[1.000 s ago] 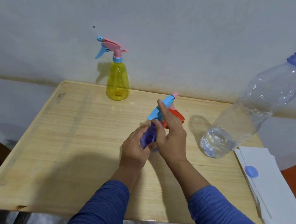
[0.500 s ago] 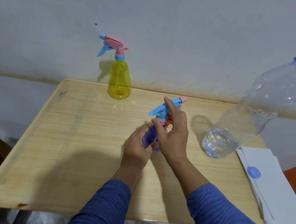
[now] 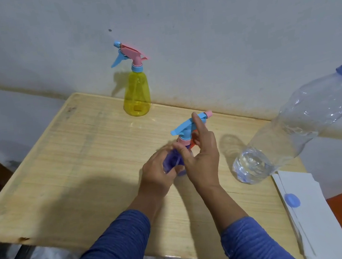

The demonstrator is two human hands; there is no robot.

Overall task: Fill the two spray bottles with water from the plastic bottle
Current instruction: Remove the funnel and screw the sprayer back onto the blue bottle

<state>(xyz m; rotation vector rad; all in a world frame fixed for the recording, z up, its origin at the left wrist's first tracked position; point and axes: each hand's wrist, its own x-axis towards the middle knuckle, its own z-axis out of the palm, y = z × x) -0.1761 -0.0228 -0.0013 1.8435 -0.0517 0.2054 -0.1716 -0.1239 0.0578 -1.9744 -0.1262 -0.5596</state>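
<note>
A purple spray bottle [image 3: 172, 161] stands mid-table. My left hand [image 3: 158, 175] grips its body. My right hand [image 3: 203, 155] holds its blue spray head [image 3: 184, 130] at the pink collar, forefinger raised along the nozzle. A yellow spray bottle [image 3: 136, 97] with a pink and blue head stands upright at the table's back edge by the wall. The clear plastic bottle [image 3: 296, 128] stands at the right with a little water in its base and its blue neck uncapped.
The wooden table [image 3: 74, 174] meets the wall behind. A stack of white paper [image 3: 312, 215] lies at the right front corner with the blue bottle cap [image 3: 292, 200] on it. A dark object stands on the floor left of the table.
The spray head has turned in my right hand: its blue lever now points left and the nozzle right. The left hand keeps hold of the purple body.
</note>
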